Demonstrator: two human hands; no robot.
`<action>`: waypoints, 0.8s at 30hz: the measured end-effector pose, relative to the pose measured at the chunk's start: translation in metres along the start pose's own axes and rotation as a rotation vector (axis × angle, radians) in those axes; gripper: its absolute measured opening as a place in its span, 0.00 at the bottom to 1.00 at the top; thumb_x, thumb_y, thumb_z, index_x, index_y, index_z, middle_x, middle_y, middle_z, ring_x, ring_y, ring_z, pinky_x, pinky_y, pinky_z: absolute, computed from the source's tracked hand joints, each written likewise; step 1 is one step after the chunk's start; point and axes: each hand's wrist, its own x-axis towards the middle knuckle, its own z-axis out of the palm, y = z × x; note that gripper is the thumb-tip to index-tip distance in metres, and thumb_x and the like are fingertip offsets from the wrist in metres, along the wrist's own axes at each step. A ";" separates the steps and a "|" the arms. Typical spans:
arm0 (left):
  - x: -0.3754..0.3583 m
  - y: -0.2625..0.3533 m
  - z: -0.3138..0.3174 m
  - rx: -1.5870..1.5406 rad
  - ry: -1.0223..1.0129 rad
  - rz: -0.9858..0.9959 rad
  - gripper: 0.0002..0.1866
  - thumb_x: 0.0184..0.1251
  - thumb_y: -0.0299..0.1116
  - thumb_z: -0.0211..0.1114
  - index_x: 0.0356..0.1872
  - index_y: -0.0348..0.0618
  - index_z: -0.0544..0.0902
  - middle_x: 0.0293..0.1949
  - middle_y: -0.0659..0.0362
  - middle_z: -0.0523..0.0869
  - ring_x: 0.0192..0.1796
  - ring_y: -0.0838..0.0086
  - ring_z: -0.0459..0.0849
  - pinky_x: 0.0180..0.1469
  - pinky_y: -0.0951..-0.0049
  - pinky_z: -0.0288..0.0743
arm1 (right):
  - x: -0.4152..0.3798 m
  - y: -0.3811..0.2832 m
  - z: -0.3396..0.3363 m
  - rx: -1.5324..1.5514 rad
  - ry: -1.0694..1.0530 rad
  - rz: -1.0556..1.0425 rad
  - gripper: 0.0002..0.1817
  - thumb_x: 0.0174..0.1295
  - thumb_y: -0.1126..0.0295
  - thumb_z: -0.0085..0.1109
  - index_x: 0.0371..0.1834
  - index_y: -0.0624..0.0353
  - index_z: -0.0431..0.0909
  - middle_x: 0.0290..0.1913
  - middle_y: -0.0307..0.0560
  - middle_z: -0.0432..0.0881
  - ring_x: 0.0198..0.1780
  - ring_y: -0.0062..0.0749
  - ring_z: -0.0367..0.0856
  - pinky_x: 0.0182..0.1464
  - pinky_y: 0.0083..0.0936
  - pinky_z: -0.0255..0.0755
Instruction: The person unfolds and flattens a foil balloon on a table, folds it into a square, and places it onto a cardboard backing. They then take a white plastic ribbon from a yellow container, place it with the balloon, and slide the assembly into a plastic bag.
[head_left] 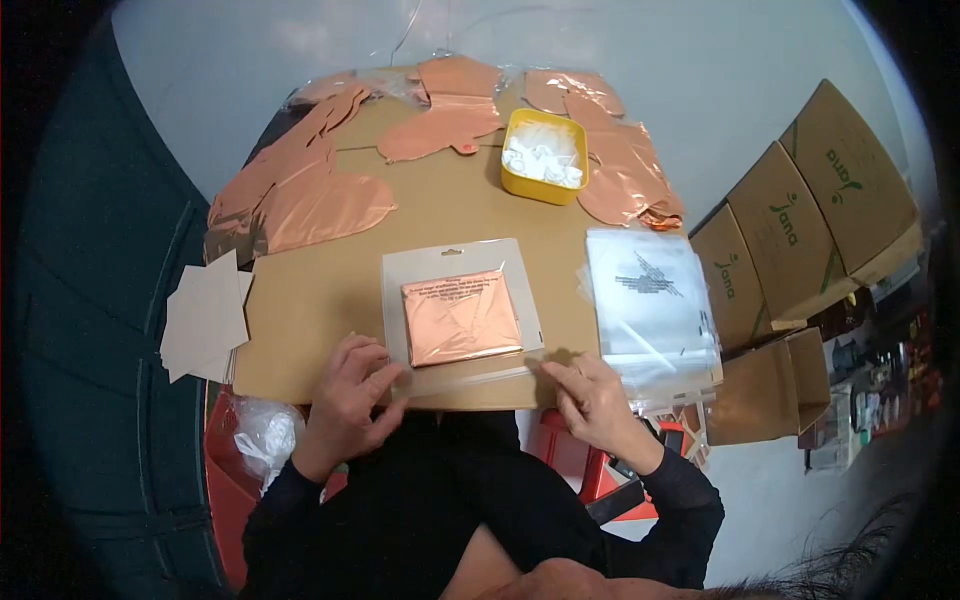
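Note:
A clear plastic bag (pixel 450 262) with a hang hole at its top lies flat at the table's front edge. Inside it sits a folded rose-gold foil balloon (pixel 462 325), under printed warning text. My left hand (pixel 352 395) has thumb and forefinger closed at the left end of the bag's lower flap. At the flap's right end is my right hand (pixel 592 400), its forefinger on the corner and its thumb below. Beside my right hand lies a stack of clear printed bags (pixel 650 290). Pale cards (pixel 205 315) lie to the left.
Flat rose-gold foil balloons (pixel 310 200) lie along the table's (pixel 440 200) back and sides. A yellow tub (pixel 545 190) holds white pieces. Cardboard boxes (pixel 785 220) stand at the right. A red bin (pixel 225 450) with a plastic bag is below left.

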 end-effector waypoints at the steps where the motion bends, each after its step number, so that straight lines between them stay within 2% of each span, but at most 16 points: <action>1: 0.004 0.003 -0.005 -0.004 -0.068 0.033 0.23 0.43 0.26 0.74 0.45 0.38 0.79 0.46 0.49 0.76 0.54 0.49 0.75 0.63 0.46 0.69 | -0.001 -0.001 0.000 0.014 0.005 -0.005 0.19 0.49 0.82 0.57 0.47 0.67 0.81 0.26 0.50 0.72 0.32 0.48 0.74 0.36 0.40 0.69; 3: 0.012 0.007 -0.010 -0.011 -0.206 0.100 0.25 0.41 0.28 0.76 0.44 0.36 0.78 0.48 0.48 0.75 0.56 0.48 0.74 0.65 0.47 0.67 | -0.004 -0.002 -0.001 0.028 0.007 0.001 0.19 0.50 0.81 0.56 0.48 0.67 0.81 0.26 0.51 0.74 0.32 0.48 0.75 0.36 0.40 0.70; 6: 0.011 0.003 0.001 0.076 -0.289 0.252 0.24 0.40 0.30 0.76 0.42 0.35 0.77 0.49 0.48 0.73 0.58 0.50 0.72 0.66 0.47 0.65 | -0.006 -0.003 -0.002 0.051 -0.002 0.024 0.19 0.51 0.80 0.56 0.49 0.66 0.81 0.28 0.53 0.78 0.34 0.49 0.78 0.39 0.40 0.73; 7: 0.011 0.003 0.004 0.106 -0.311 0.267 0.23 0.42 0.31 0.76 0.41 0.36 0.77 0.47 0.49 0.75 0.56 0.52 0.74 0.66 0.48 0.66 | -0.007 -0.003 -0.002 0.075 -0.007 0.025 0.19 0.51 0.80 0.56 0.49 0.66 0.81 0.29 0.54 0.79 0.34 0.49 0.79 0.40 0.40 0.74; 12: 0.007 0.000 0.014 0.142 -0.264 0.318 0.19 0.45 0.30 0.74 0.38 0.37 0.78 0.42 0.52 0.77 0.51 0.57 0.76 0.65 0.50 0.67 | -0.007 -0.006 -0.006 0.120 -0.040 0.073 0.19 0.53 0.79 0.55 0.51 0.64 0.81 0.33 0.56 0.83 0.36 0.49 0.83 0.42 0.38 0.77; 16: 0.009 0.002 0.011 0.019 -0.193 0.283 0.13 0.47 0.27 0.72 0.34 0.39 0.79 0.38 0.54 0.79 0.47 0.58 0.79 0.62 0.50 0.70 | 0.006 0.005 -0.011 0.018 0.030 0.042 0.13 0.54 0.77 0.57 0.44 0.63 0.82 0.29 0.55 0.80 0.35 0.50 0.81 0.40 0.40 0.77; 18: 0.011 -0.002 0.010 -0.006 -0.094 0.268 0.11 0.48 0.25 0.72 0.32 0.40 0.80 0.36 0.54 0.79 0.45 0.58 0.80 0.60 0.49 0.72 | 0.027 0.010 -0.021 -0.061 0.058 0.002 0.10 0.55 0.75 0.58 0.40 0.63 0.82 0.27 0.54 0.79 0.34 0.51 0.80 0.38 0.41 0.76; 19: 0.012 -0.005 0.009 -0.020 -0.043 0.258 0.10 0.48 0.24 0.71 0.31 0.40 0.80 0.34 0.54 0.80 0.43 0.58 0.80 0.60 0.49 0.73 | 0.037 0.018 -0.023 -0.113 0.125 -0.028 0.05 0.55 0.73 0.61 0.33 0.62 0.80 0.25 0.53 0.77 0.34 0.51 0.79 0.36 0.43 0.75; 22: 0.019 -0.014 0.003 0.018 0.050 0.194 0.09 0.48 0.23 0.70 0.30 0.39 0.80 0.33 0.54 0.80 0.41 0.58 0.81 0.57 0.48 0.75 | 0.079 0.041 -0.045 -0.268 0.017 0.024 0.03 0.56 0.75 0.61 0.33 0.62 0.80 0.27 0.54 0.79 0.34 0.50 0.80 0.38 0.40 0.75; 24: 0.025 -0.020 0.000 0.034 0.090 0.195 0.08 0.48 0.23 0.70 0.30 0.40 0.80 0.32 0.54 0.80 0.40 0.58 0.81 0.56 0.48 0.75 | 0.108 0.066 -0.050 -0.304 0.083 0.017 0.06 0.56 0.71 0.63 0.29 0.63 0.80 0.26 0.59 0.79 0.32 0.53 0.81 0.35 0.44 0.74</action>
